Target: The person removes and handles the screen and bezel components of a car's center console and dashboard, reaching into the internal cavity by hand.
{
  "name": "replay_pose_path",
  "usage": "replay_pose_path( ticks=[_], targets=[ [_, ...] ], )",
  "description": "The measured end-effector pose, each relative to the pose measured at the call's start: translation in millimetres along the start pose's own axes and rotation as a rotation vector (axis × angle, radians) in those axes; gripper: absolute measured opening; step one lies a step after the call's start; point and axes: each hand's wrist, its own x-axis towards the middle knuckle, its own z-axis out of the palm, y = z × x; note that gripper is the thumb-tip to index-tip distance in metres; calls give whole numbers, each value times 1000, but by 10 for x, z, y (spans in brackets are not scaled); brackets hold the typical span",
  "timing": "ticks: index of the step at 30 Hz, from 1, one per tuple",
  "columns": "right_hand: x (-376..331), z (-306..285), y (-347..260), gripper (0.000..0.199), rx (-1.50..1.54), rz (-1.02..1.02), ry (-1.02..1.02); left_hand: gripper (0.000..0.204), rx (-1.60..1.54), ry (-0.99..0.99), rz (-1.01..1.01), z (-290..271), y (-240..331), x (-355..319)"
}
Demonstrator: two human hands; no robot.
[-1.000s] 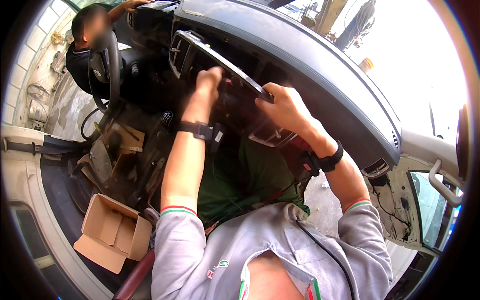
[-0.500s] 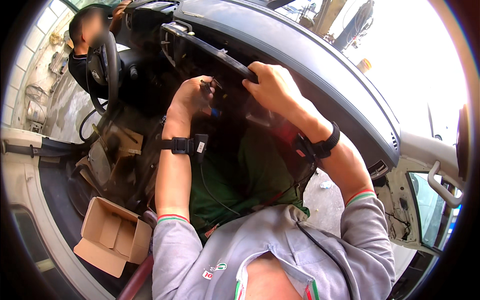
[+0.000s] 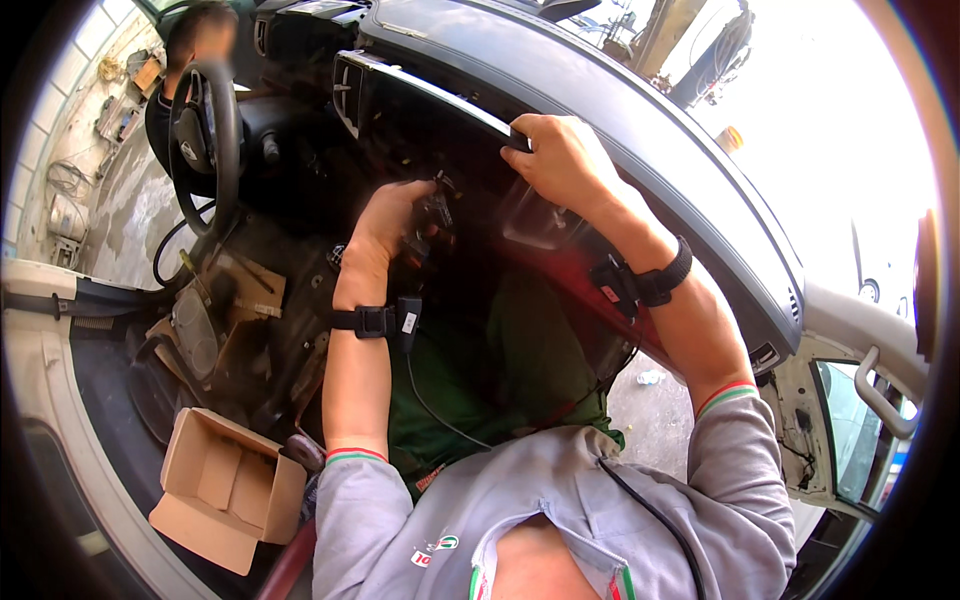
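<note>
My right hand (image 3: pixel 565 165) is closed round the right end of a long dark dashboard trim panel (image 3: pixel 440 94), which has an air vent (image 3: pixel 346 92) at its far left end. The panel stands in front of the grey dashboard (image 3: pixel 640 150), its upper edge catching the light. Below it, my left hand (image 3: pixel 388 222) is closed on a small black plastic piece (image 3: pixel 436 214) with thin parts sticking up. Its exact kind is lost in shadow and blur. Both wrists carry black straps with small boxes.
An open cardboard box (image 3: pixel 225 490) sits at the lower left. Past the steering wheel (image 3: pixel 222 150) another person (image 3: pixel 160 125) is at the far left door opening. Loose parts and cardboard (image 3: pixel 245 285) litter the floor. A grab handle (image 3: pixel 880 380) juts out on the right.
The trim panel and my right hand have shifted slightly right, and the panel has tilted. My left hand has moved down and right with the black piece. The other person's raised hand has lowered.
</note>
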Motion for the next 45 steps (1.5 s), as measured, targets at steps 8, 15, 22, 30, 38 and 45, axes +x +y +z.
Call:
replay_pose_path(
  ticks=[8, 15, 22, 30, 38, 45],
  targets=[
    [-15, -17, -39, 25, 43, 59, -45, 48, -62, 33, 9, 80, -244, 141],
    [20, -32, -4, 26, 68, 51, -58, 48, -415, -111, 147, 64, -437, 332],
    [44, 93, 40, 25, -105, -43, 3, 39, -455, -20, 118, 82, -455, 389],
    [-96, 85, 28, 23, -127, -165, 197, 37, -500, 92, 205, 257, -431, 494],
    [-1380, 385, 86, 17, 389, 118, 424, 36, -431, 42, 137, 171, -433, 470],
    [-1379, 521, 213, 39, 82, 321, 346, 33, -310, 27, 97, -10, -442, 508]
  ],
)
